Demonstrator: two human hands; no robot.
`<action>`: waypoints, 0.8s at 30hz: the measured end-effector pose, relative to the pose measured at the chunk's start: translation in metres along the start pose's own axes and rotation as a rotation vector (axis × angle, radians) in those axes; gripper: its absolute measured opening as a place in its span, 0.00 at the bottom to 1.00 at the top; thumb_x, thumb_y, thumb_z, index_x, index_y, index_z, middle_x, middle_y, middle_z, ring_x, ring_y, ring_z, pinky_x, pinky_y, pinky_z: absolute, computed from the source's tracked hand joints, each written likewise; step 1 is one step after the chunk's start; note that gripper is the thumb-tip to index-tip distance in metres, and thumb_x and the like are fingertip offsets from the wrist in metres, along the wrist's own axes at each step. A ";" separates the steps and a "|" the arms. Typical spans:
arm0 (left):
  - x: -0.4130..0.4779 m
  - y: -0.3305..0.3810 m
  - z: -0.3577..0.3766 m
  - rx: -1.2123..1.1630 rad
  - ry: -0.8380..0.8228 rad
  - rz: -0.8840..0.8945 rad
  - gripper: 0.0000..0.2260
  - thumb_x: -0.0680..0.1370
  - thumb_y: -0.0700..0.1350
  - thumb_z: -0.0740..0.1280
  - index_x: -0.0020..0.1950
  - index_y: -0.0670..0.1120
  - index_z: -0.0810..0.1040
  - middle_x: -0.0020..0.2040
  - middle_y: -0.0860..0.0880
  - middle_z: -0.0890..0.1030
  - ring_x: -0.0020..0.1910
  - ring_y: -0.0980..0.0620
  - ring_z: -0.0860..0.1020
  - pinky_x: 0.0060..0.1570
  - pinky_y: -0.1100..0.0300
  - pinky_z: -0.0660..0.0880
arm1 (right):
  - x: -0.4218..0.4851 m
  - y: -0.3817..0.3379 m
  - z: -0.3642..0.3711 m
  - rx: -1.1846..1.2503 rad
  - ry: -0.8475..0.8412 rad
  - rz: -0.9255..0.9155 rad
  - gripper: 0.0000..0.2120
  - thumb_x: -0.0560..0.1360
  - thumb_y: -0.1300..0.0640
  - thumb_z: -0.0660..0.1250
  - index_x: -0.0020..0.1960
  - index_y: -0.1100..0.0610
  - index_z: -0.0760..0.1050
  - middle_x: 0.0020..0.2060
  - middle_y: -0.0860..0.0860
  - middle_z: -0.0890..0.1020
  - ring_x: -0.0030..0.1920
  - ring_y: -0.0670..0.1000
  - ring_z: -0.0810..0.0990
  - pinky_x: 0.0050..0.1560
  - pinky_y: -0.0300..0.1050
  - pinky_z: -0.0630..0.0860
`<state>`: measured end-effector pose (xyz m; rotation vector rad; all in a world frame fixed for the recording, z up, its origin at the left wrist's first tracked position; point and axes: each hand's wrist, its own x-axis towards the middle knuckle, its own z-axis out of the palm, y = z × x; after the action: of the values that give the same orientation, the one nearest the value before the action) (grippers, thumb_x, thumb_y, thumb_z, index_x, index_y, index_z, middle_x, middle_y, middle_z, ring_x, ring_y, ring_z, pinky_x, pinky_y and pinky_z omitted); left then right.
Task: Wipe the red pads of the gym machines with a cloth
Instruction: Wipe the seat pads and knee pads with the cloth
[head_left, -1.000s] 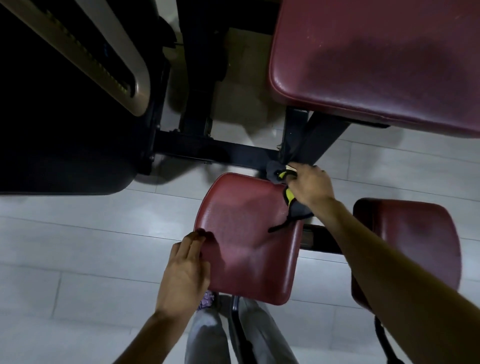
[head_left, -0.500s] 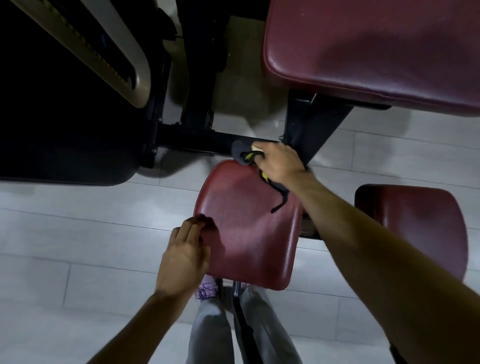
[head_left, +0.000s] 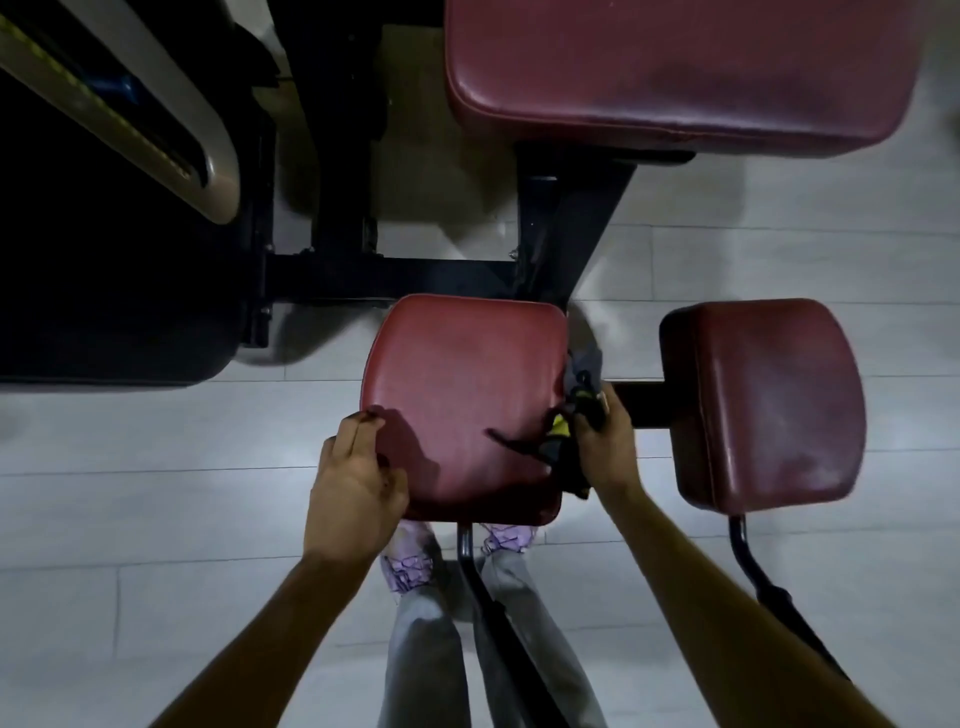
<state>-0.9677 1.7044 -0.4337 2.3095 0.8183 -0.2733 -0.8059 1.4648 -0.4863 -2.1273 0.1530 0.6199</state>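
At the right rim of the seat pad (head_left: 462, 405), the right hand (head_left: 605, 441) is pinching a bunched dark cloth (head_left: 581, 371) with yellow trim, fingers curled tightly round it; one loose strand is trailing leftward onto the pad top. On the opposite rim, the left hand (head_left: 353, 478) is bracing the pad, fingers held together and laid over the left edge, thumb pressing near the front-left corner; whether anything is hooking underneath cannot be told. To the right of the seat pad a second pad (head_left: 763, 405) is standing apart on a black bar, and beyond the seat pad a big pad (head_left: 675, 73) is sitting on the frame. Judgement: wiping of the seat pad is in progress at its edge, and the other two are likely awaiting attention. Risks noted: the cloth is wadded so small that little of it is meeting the vinyl, so bands of the surface may be going unwiped; working this close to the rim, it could be slipping off and dropping to the floor (head_left: 156, 519); should the left hand be easing, the pad may be shifting under pressure.
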 end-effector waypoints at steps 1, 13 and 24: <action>0.000 -0.001 0.000 -0.008 0.001 -0.003 0.23 0.75 0.36 0.69 0.70 0.40 0.73 0.69 0.45 0.74 0.63 0.43 0.73 0.64 0.49 0.75 | -0.024 0.010 0.000 0.011 -0.002 0.025 0.16 0.77 0.65 0.67 0.64 0.56 0.75 0.53 0.51 0.85 0.53 0.52 0.84 0.55 0.50 0.81; -0.004 -0.006 0.000 -0.049 -0.015 0.012 0.27 0.74 0.35 0.69 0.73 0.40 0.72 0.71 0.44 0.73 0.66 0.42 0.72 0.68 0.47 0.73 | 0.042 -0.032 0.026 0.171 0.174 0.136 0.10 0.81 0.60 0.64 0.60 0.59 0.79 0.47 0.54 0.84 0.46 0.52 0.80 0.52 0.56 0.78; -0.005 0.002 -0.004 -0.026 -0.040 -0.018 0.26 0.74 0.37 0.68 0.73 0.38 0.71 0.70 0.43 0.71 0.64 0.40 0.72 0.66 0.47 0.73 | -0.072 0.018 0.012 0.137 0.042 0.179 0.20 0.77 0.73 0.57 0.61 0.56 0.75 0.44 0.58 0.83 0.43 0.58 0.82 0.42 0.51 0.79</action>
<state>-0.9708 1.7034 -0.4274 2.2659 0.8177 -0.3142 -0.8786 1.4555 -0.4707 -2.0082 0.4017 0.6501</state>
